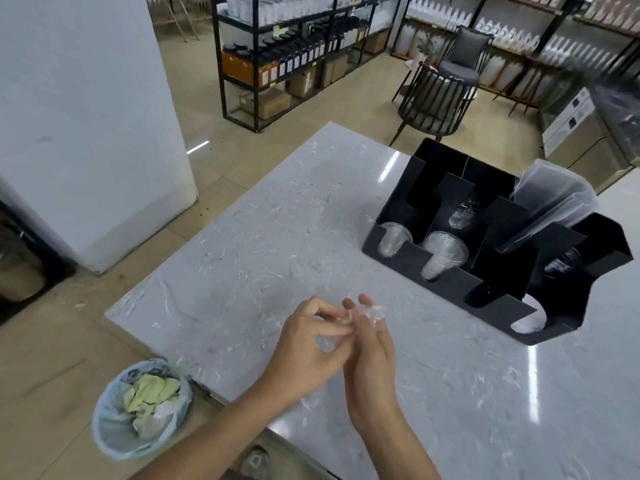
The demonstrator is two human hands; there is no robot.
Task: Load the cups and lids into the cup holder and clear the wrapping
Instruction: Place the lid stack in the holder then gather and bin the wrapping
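Note:
My left hand [304,344] and my right hand [372,355] meet above the marble table [242,244], both pinching a crumpled piece of clear plastic wrapping [372,315]. The black cup holder [450,282] stands at the right of the table. Clear cups lie in its slots: a small stack [393,239] at the left, a wider stack [443,254] beside it, another [562,263] at the right. A sleeve of clear lids [550,206] leans out of a rear slot. White lids [530,320] show in the front right slot.
A bin [142,407] lined with a pale blue bag holds crumpled yellowish paper and stands on the floor at the table's left corner. A white pillar [86,116] rises at the left. Shelves [294,53] and chairs [436,98] stand beyond the table.

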